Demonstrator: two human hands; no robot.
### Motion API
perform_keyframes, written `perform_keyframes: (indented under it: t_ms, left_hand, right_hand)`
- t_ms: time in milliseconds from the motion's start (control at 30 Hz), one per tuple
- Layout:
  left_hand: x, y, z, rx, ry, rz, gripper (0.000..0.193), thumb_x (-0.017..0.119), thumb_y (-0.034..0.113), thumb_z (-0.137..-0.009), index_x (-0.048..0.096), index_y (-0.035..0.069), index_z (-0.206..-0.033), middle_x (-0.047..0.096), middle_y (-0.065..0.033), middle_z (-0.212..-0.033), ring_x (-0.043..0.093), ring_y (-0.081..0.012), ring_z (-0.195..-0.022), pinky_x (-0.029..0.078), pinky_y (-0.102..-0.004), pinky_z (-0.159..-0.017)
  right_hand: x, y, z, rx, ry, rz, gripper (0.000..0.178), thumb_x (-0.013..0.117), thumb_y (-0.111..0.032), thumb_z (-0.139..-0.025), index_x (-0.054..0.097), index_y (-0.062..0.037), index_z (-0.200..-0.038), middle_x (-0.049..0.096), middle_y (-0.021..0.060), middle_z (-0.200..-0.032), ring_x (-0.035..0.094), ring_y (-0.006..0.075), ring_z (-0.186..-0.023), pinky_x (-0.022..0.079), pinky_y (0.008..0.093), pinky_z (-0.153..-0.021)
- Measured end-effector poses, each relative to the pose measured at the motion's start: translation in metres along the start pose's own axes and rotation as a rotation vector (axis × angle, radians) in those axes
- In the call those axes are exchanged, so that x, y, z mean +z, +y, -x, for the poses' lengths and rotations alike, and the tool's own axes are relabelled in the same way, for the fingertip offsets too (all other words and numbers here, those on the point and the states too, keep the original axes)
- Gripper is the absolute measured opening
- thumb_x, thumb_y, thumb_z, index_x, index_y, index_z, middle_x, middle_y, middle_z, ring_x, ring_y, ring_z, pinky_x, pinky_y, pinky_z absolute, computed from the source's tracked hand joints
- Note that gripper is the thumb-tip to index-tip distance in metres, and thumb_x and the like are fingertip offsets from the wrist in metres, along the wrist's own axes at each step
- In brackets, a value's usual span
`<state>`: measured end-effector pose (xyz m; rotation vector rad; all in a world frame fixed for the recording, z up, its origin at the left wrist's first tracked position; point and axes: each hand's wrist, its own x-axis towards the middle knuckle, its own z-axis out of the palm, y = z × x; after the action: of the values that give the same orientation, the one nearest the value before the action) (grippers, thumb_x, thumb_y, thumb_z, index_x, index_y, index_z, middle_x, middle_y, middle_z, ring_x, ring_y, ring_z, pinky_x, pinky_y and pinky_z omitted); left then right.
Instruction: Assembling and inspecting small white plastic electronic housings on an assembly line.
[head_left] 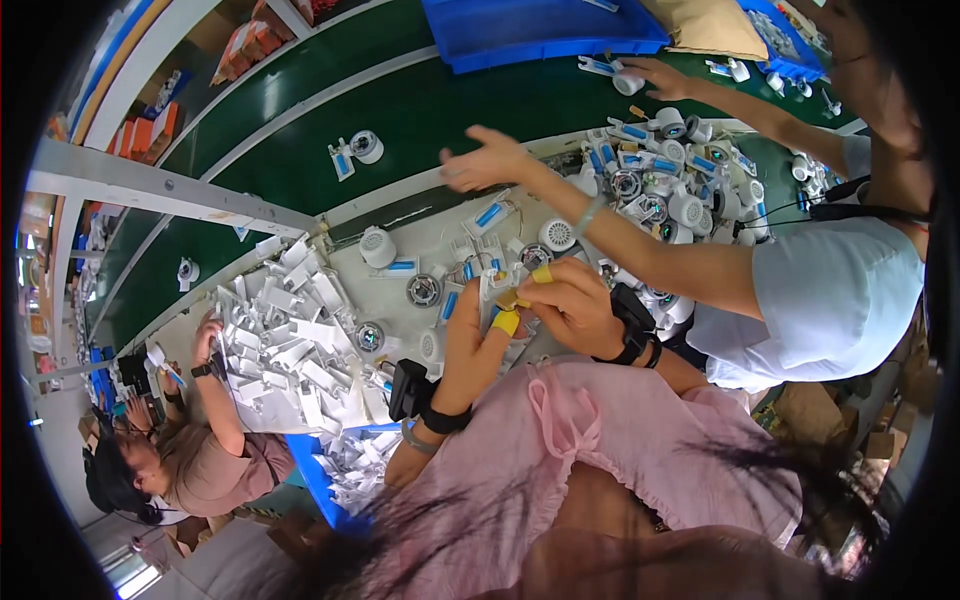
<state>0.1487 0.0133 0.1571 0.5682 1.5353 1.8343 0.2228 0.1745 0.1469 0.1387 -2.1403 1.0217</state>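
- At the centre of the view, a small white plastic piece (pixel 496 284), angular and hard-edged, sits between the person's two hands, a little tan part (pixel 508 299) against it.
- On its seven o'clock side, the left hand (pixel 462 350) is clamped on the piece with thumb and finger; a yellow finger cover (pixel 505 322) wraps the thumb.
- Toward four o'clock, the right hand (pixel 580 312) meets the same spot with bent fingers, one sheathed in yellow; whether its fingertips are closed on anything I cannot tell.
- At six o'clock, a pink garment (pixel 640 420) in thin cloth shows a tied bow and ruffled edging.
- At nine o'clock from the hands, a jumbled heap of white housings (pixel 297 340), smooth, boxy and channel-shaped.
- Between seven and eight, a blue bin (pixel 312 480) of plastic holds more white pieces.
- Around ten, a round white unit (pixel 377 246) stands on the pale table (pixel 432 240).
- At one o'clock, close by, a disc-shaped grille (pixel 557 234) with a perforated face.
- Near two, piled round units (pixel 685 208), with white shells and flat blue strips; a co-worker's bare forearm (pixel 650 250) crosses in front.
- At twelve, beyond the green belt (pixel 430 110), a blue tray (pixel 540 48) with straight walls.
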Motion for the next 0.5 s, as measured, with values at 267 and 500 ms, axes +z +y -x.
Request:
perform_keyframes:
  t_ms: [267, 500]
  left_hand:
    - [0.001, 0.006, 0.001, -0.043, -0.025, -0.034, 0.039, 0.050, 0.001, -0.087, 0.044, -0.003, -0.125, 0.061, -0.0078, -0.101, 0.062, -0.0109, -0.081, 0.055, -0.0261, -0.069]
    - [0.001, 0.009, -0.002, -0.016, -0.045, -0.105, 0.036, 0.051, 0.001, -0.087, 0.045, -0.003, -0.122, 0.060, -0.0079, -0.099, 0.060, -0.0108, -0.078, 0.050, -0.0242, -0.068]
  right_hand:
    - [-0.002, 0.000, -0.004, -0.029, 0.004, -0.023, 0.028, 0.075, 0.001, -0.068, 0.069, -0.0088, -0.094, 0.060, 0.0059, -0.087, 0.060, 0.0243, -0.071, 0.048, 0.0329, -0.063]
    - [0.000, 0.001, -0.002, -0.016, 0.008, -0.001, 0.029, 0.075, 0.001, -0.067, 0.070, -0.0097, -0.094, 0.060, 0.0056, -0.088, 0.060, 0.0251, -0.073, 0.048, 0.0337, -0.066]
